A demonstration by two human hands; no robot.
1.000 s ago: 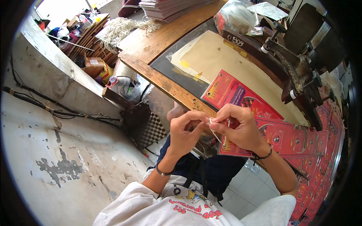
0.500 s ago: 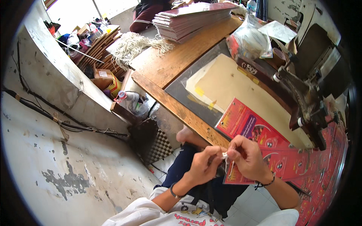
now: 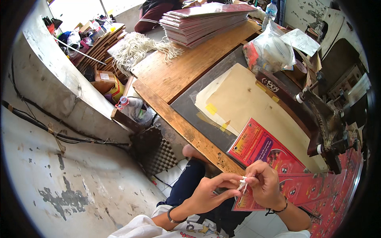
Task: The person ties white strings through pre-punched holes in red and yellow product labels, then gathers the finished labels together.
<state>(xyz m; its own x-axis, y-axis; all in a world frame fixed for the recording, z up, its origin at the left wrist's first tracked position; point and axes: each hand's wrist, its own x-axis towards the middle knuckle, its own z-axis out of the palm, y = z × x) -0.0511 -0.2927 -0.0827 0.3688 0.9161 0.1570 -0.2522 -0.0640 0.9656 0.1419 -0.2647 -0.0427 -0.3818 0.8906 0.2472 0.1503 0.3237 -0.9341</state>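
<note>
Close over the table's front edge, my two hands meet at a small knotted bit of white string [image 3: 243, 183]. My right hand [image 3: 264, 184] pinches it between thumb and fingertips. From the other side, the thumb and forefinger of my left hand [image 3: 214, 192] close on the same string. Behind my right hand lies a red printed sheet [image 3: 258, 144], glossy, with metal eyelets near its corners. Another red sheet [image 3: 248, 200] hangs past the edge below the hands. Whether the string runs through an eyelet there is hidden by my fingers.
A dark metal clamp-like machine [image 3: 317, 115] stands at the right, beside cream card [image 3: 226, 95] taped to the wooden table [image 3: 170, 75]. Further back are a stack of boards [image 3: 206, 25], a heap of white cords [image 3: 139, 51] and a plastic bag [image 3: 274, 49]. More red sheets [image 3: 333, 198] spread at right.
Both hands sit slightly lower in the picture, as does the table. My left fingers have opened a little around the string, and more of its white ends shows between the hands.
</note>
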